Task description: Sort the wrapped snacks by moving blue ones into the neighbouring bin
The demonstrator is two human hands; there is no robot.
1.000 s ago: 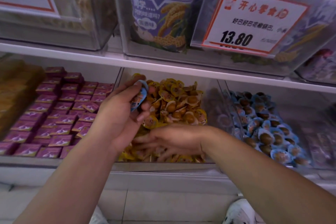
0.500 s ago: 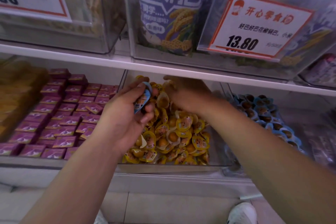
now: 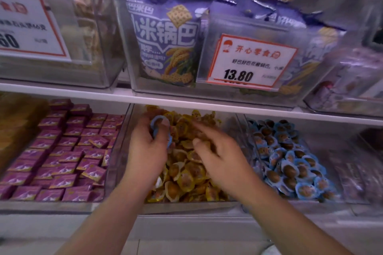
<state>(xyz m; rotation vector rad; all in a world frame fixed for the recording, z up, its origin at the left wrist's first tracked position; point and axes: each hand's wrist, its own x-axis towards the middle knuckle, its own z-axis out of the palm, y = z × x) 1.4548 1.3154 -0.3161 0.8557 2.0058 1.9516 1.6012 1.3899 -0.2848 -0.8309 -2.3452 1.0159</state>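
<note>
Shelf rail (image 3: 207,103): white, running across the whole view above the lower row of clear bins.
Upper bin (image 3: 132,72): above the middle bin, holding purple snack bags (image 3: 163,35) with a white-and-red price card (image 3: 251,61) reading 13.80 on its front.
Purple bin (image 3: 116,172): left neighbour of the middle bin, packed with small purple packets (image 3: 62,151).
Middle bin (image 3: 186,207): clear, under the shelf rail, filled with yellow wrapped snacks (image 3: 186,180).
Blue bin (image 3: 248,151): right neighbour of the middle bin, holding a heap of blue wrapped snacks (image 3: 290,163).
Right hand (image 3: 223,155): over the middle bin's yellow pile, blurred; fingers spread toward the back of the bin, and I cannot tell whether they hold anything.
Left hand (image 3: 147,149): over the left part of the middle bin, fingers curled and gripping a blue snack.
Blue snack (image 3: 160,122): pinched in the left hand's fingertips, raised above the yellow pile near the middle bin's back left, well apart from the blue bin.
</note>
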